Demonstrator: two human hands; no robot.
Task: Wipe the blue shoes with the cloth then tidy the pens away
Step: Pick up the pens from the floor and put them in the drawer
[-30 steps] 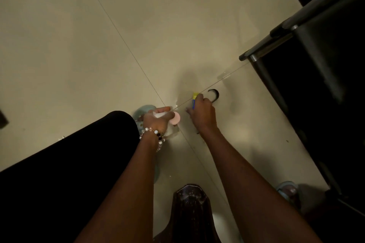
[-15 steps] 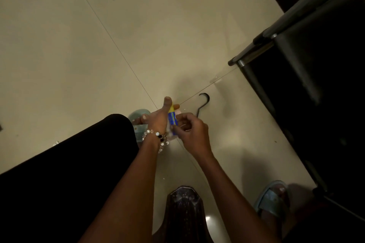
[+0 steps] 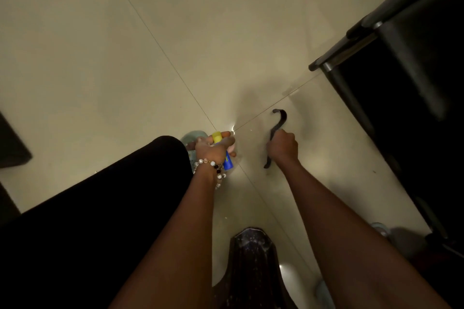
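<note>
Both hands are busy low over the pale tiled floor (image 3: 105,63).

The left hand (image 3: 209,149), with a beaded bracelet (image 3: 213,167) at the wrist, grips a blue pen-like stick with a yellow cap (image 3: 221,149) together with something pale pink. The right hand (image 3: 282,148) is clenched round a dark curved strip (image 3: 277,125) that hooks at its far end. A light blue shoe (image 3: 192,137) peeks out just beyond the left hand, beside a black-clad knee (image 3: 140,170).

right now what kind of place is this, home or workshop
Probably a room in a home, though little shows: a pale tiled floor, a dark metal-framed rack at the right, and a light blue shoe beside the person's knee.
</note>
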